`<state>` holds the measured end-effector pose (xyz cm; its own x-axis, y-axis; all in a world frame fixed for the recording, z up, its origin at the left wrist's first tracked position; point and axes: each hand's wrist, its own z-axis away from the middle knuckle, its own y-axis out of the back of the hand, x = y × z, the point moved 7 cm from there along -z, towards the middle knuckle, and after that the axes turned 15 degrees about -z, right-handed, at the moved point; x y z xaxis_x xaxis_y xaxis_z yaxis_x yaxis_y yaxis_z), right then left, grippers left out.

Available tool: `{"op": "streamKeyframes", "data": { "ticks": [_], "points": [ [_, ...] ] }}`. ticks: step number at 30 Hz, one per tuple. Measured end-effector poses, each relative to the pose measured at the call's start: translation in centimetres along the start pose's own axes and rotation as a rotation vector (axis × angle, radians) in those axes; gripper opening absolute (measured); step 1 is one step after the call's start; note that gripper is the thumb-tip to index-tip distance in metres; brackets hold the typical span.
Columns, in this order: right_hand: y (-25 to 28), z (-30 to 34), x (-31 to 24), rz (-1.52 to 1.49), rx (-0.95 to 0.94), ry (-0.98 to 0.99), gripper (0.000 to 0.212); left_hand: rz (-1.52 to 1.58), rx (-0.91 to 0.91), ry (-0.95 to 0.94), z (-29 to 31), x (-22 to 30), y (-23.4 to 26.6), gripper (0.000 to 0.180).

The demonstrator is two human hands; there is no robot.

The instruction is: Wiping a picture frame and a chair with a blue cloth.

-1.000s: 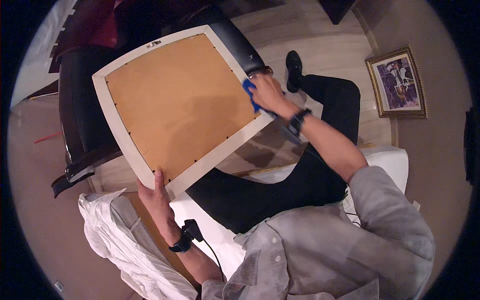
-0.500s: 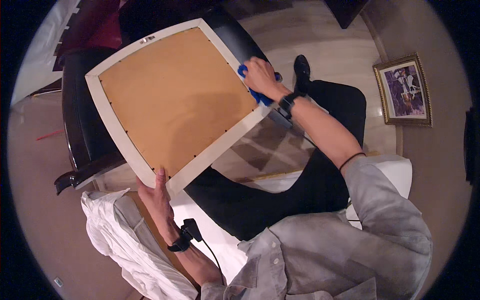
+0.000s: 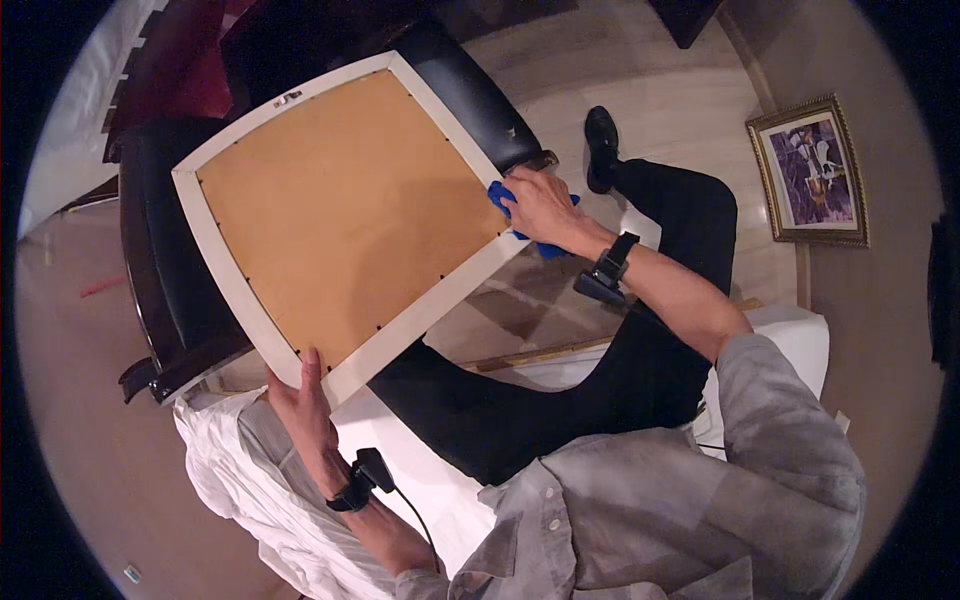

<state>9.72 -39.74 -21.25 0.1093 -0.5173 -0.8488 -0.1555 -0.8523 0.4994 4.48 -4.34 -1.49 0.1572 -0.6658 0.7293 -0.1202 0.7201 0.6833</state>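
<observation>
I hold a large picture frame [image 3: 340, 215] face down, its brown backing board ringed by a white border. My left hand [image 3: 300, 400] grips the frame's near corner from underneath, thumb on the white edge. My right hand [image 3: 535, 205] presses a blue cloth [image 3: 545, 245] against the frame's right edge. The cloth shows above and below my fingers. Both wrists carry black straps with small devices.
A black leather chair [image 3: 160, 290] stands behind and under the frame. A gold-framed picture [image 3: 810, 170] leans against the wall at right. My legs in black trousers [image 3: 600, 380] cross over a white bed [image 3: 790, 330]; white cloth [image 3: 240, 490] lies at lower left.
My right hand with the blue cloth has slid along the frame's right edge, first toward the far corner, then back nearer. The frame has tilted slightly; my left hand keeps its grip.
</observation>
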Motion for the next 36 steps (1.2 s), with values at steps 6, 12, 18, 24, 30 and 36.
{"op": "streamKeyframes", "data": {
  "ticks": [6,12,18,24,30,36],
  "points": [
    [0.6,-2.4,-1.0,0.052,0.037,-0.011,0.016,-0.05,-0.081,0.058,0.6,-0.4,0.8,0.052],
    [0.0,-9.7,0.0,0.13,0.128,0.036,0.013,-0.114,-0.074,0.088,0.8,0.2,1.2,0.054],
    [-0.9,-23.6,1.8,0.09,0.312,0.011,0.02,-0.177,-0.066,0.119,0.7,0.4,1.1,0.054],
    [-1.4,-19.0,1.3,0.044,0.194,-0.016,0.02,-0.101,-0.064,0.135,0.9,0.4,1.2,0.053],
    [-0.7,-9.9,0.0,-0.035,0.063,-0.043,0.017,-0.191,-0.059,0.155,0.8,-0.1,1.6,0.054],
    [-0.9,-23.0,1.7,0.048,0.252,-0.008,0.016,-0.114,-0.063,0.157,0.8,0.5,1.1,0.058]
  ]
}}
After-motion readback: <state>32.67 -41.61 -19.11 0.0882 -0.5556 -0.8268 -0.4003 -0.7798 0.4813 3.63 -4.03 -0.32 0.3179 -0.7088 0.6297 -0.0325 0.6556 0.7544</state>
